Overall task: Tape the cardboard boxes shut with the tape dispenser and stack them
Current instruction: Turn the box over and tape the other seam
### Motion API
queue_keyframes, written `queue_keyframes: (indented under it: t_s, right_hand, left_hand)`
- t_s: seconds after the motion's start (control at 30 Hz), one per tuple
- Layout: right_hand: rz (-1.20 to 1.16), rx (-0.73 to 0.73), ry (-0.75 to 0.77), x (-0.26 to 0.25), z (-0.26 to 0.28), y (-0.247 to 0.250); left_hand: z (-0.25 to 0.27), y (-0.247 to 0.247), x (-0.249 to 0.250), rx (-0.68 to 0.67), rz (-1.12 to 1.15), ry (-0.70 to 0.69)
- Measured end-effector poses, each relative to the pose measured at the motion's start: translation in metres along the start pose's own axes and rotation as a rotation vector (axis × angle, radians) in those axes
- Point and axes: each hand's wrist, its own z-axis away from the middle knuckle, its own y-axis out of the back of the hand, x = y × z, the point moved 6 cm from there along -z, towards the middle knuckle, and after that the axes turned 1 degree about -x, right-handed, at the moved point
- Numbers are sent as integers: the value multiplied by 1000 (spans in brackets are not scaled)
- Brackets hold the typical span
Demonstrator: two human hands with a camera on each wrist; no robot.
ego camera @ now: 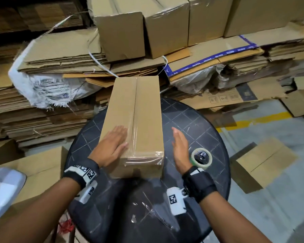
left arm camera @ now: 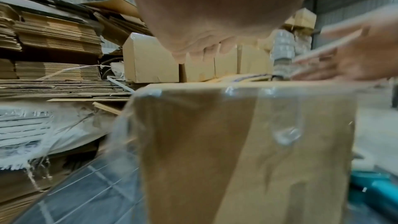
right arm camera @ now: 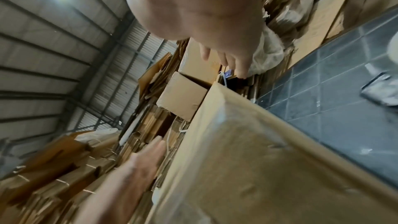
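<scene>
Box [ego camera: 130, 120], oblong brown cardboard with glossy clear tape along its seam, lies on the round dark table [ego camera: 200, 123]. Left hand [ego camera: 111, 146] presses flat on it; right hand [ego camera: 180, 148], fingers straight, empty, beside tape roll [ego camera: 201, 157].

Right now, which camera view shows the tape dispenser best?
The head view: the tape dispenser lies whole on the round table, beside the right hand. The right wrist view catches only a blurred part at its edge; the left wrist view shows only something teal, unclear.

Cardboard box [ego camera: 132, 120] on round table [ego camera: 197, 120], tape dispenser [ego camera: 201, 157] right of it, flattened cardboard stacks [ego camera: 63, 55] behind.
</scene>
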Motion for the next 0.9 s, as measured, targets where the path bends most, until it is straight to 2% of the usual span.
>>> queue_keyframes:
  t_s: [0.07,0.17,0.33,0.43,0.53,0.63,0.73,0.83,0.9]
  right_hand:
    - [-25,-24,-18,-9,2,-23]
    - [-48,-53,-166,1,-2,-46]
    - [-29,-40,-316,49,-20,-50]
    - [33,-63,-321,68,-25,-47]
    - [287,-63,-232,52,-23,-41]
    - [786,78,-139,22,-12,-32]
    - [1253,153,-3,-7,17,-64]
    - [1417,91,140,-8,45,-116]
    - [1477,46,141,6,54,-123]
  left_hand:
    - [-6,-8,-22,-49,-29,-13]
    - [-8,-23,-38,-84,-83,-46]
    - [-11,-25,-38,-94,-113,-72]
    - [-12,-28,-38,-106,-133,-78]
    - [-12,-30,-42,-117,-171,-72]
    - [-14,-33,-45,-135,-199,-50]
    - [-15,-35,-47,-133,-214,-4]
    - [-14,-33,-49,-118,-207,31]
    - [-11,-30,-49,-102,-218,52]
